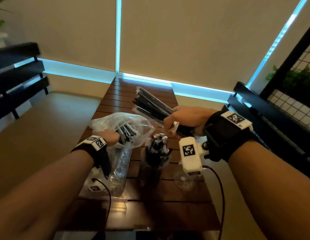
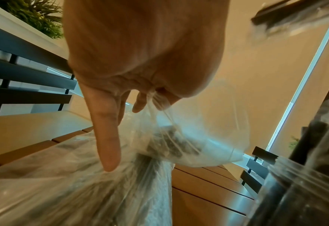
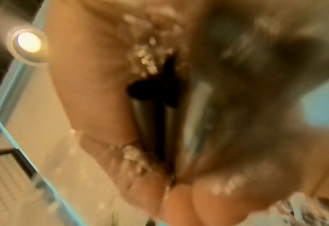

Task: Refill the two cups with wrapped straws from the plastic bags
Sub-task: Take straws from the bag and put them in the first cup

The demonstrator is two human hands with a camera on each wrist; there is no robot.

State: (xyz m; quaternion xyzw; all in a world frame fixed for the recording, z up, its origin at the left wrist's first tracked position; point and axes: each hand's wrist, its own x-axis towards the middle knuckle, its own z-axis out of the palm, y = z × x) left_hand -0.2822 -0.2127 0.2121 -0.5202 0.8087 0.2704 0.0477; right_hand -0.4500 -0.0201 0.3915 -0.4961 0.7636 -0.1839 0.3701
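On the slatted wooden table (image 1: 168,213) my left hand (image 1: 112,136) pinches the mouth of a clear plastic bag (image 1: 126,120) with dark wrapped straws inside. In the left wrist view the left hand (image 2: 144,61) bunches the bag (image 2: 179,145) between thumb and fingers, with one finger pointing straight down. My right hand (image 1: 183,118) grips a bundle of black wrapped straws (image 1: 150,103) that slants up and left above the table. The right wrist view is blurred and shows those straws (image 3: 154,119) inside the fist (image 3: 94,91). A cup full of straws (image 1: 155,158) stands between my hands. A clear cup (image 1: 182,181), seemingly empty, stands under my right wrist.
Black slatted benches stand at the left (image 1: 19,75) and right (image 1: 254,104) of the table. A wire-grid panel with plants (image 1: 292,94) rises at the far right. Thin cables (image 1: 220,187) hang from both wrist cameras over the near table edge.
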